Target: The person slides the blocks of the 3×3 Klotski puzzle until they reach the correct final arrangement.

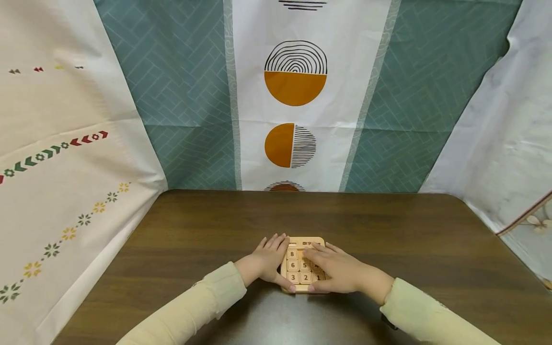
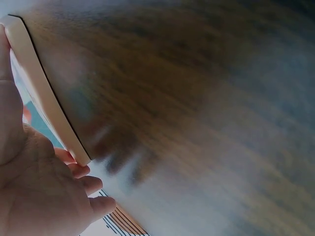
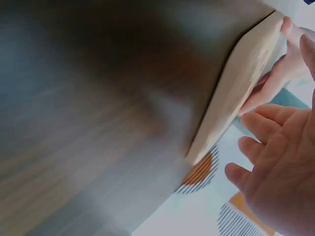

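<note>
A light wooden number slide puzzle [image 1: 302, 289] lies flat on the table, its square tiles in rows. My left hand [image 1: 268, 262] holds its left side, thumb at the near left corner and fingers along the far left corner. In the left wrist view, the thumb and fingertips meet opposite ends of the puzzle's edge [image 2: 47, 93]. My right hand [image 1: 340, 270] reaches over the right side with relaxed fingers. Its index fingertip touches the top row beside the 8 tile [image 1: 292, 254], and its thumb rests at the near edge. The right hand hides some right-hand tiles.
The dark brown wooden table [image 1: 207, 215] extends around the puzzle on every side. A patterned cloth [image 1: 189, 96] hangs behind its far edge, with pale cloths at the left [image 1: 64, 191] and right [image 1: 509, 143].
</note>
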`<state>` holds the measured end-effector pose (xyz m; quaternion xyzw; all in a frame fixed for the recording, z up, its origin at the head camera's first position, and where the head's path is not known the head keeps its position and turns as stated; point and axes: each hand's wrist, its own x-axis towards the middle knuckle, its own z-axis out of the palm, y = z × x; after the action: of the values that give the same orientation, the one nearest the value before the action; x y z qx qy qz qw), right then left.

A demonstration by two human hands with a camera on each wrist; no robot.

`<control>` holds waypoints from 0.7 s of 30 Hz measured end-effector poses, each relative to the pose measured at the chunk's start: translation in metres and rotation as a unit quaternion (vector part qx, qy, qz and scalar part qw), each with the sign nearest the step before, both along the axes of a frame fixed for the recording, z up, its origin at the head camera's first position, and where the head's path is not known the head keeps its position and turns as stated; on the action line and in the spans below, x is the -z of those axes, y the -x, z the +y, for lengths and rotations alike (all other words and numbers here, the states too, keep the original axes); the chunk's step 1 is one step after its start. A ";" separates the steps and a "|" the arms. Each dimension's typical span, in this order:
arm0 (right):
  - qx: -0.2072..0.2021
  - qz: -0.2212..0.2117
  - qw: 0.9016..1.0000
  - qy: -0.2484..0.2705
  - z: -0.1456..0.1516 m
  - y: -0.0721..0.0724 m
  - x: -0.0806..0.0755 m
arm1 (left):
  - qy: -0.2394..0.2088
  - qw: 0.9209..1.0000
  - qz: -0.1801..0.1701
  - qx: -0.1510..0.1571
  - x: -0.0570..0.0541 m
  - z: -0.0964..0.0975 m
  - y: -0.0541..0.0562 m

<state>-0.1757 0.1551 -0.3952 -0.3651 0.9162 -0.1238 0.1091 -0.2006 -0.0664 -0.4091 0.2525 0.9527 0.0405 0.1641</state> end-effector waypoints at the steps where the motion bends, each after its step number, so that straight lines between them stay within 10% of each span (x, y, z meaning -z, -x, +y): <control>1: -0.005 0.002 1.000 0.003 -0.005 0.001 0.000 | 0.001 1.000 0.001 0.000 0.000 0.000 0.000; 21: -0.007 -0.014 1.000 -0.006 -0.004 0.005 0.006 | -0.008 1.000 -0.003 -0.001 0.002 -0.001 0.001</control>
<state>-0.1804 0.1506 -0.4008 -0.3691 0.9127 -0.1227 0.1254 -0.2018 -0.0673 -0.4111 0.2527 0.9521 0.0495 0.1648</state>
